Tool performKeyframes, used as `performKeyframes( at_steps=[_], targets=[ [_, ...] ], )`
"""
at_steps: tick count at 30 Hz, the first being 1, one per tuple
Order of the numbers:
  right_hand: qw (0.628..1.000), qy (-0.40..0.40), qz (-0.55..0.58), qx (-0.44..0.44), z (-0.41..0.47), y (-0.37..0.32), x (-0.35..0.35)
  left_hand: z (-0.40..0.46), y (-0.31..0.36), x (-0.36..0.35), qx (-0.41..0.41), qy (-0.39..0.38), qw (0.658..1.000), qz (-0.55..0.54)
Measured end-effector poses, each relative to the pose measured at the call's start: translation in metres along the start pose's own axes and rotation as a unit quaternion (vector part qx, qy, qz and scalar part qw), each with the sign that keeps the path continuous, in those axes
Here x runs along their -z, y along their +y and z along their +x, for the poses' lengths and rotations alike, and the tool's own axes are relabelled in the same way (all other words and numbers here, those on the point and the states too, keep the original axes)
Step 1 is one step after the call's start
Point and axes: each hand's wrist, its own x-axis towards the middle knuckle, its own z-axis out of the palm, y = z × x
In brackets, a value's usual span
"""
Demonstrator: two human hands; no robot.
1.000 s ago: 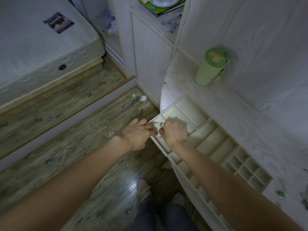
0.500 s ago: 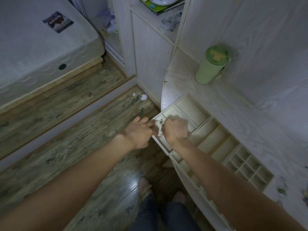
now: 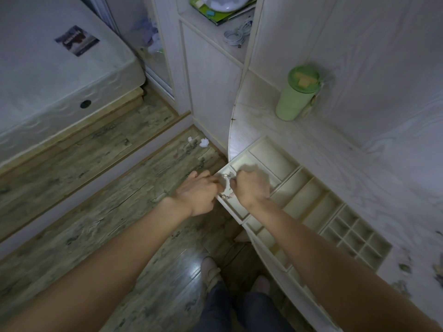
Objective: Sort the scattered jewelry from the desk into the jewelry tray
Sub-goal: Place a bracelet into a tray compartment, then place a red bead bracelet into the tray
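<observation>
A cream jewelry tray (image 3: 309, 197) with many compartments lies on the pale curved desk (image 3: 311, 144), its near-left corner at the desk's edge. My left hand (image 3: 200, 191) and my right hand (image 3: 250, 185) meet over that corner compartment. Between them they pinch a beaded bracelet (image 3: 226, 185) with silvery and pinkish beads, which loops down into the compartment. A few small pieces of jewelry (image 3: 405, 268) lie scattered on the desk at the far right, blurred and dim.
A green lidded tumbler (image 3: 296, 94) stands at the back of the desk by the wall. A cabinet shelf holds a white cable (image 3: 237, 34) and a booklet. A mattress (image 3: 48, 68) lies at left over the wooden floor (image 3: 107, 188). My feet show below.
Both hands stayed over the tray's corner compartment, working the bracelet between them; the bracelet hangs slightly more spread. The view shifted only a little.
</observation>
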Motion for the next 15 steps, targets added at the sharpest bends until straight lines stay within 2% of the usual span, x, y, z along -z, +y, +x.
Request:
performKeyframes(
  at_steps=[3, 7, 10, 15],
  targets=[
    [0.998, 0.029, 0.055, -0.004, -0.002, 0.015, 0.007, 0.004, 0.006, 0.008, 0.019, 0.042, 0.998, -0.036],
    [0.994, 0.003, 0.099, -0.036, -0.012, 0.051, 0.03, 0.024, 0.033, 0.024, 0.051, 0.089, 0.993, -0.058],
    [0.988, 0.001, 0.13, -0.087, -0.03, 0.09, 0.044, 0.044, 0.073, 0.039, 0.056, 0.119, 0.987, -0.087],
    [0.96, 0.034, 0.219, -0.17, -0.083, 0.175, 0.04, 0.07, 0.17, 0.055, 0.013, 0.134, 0.985, -0.108]
  ],
)
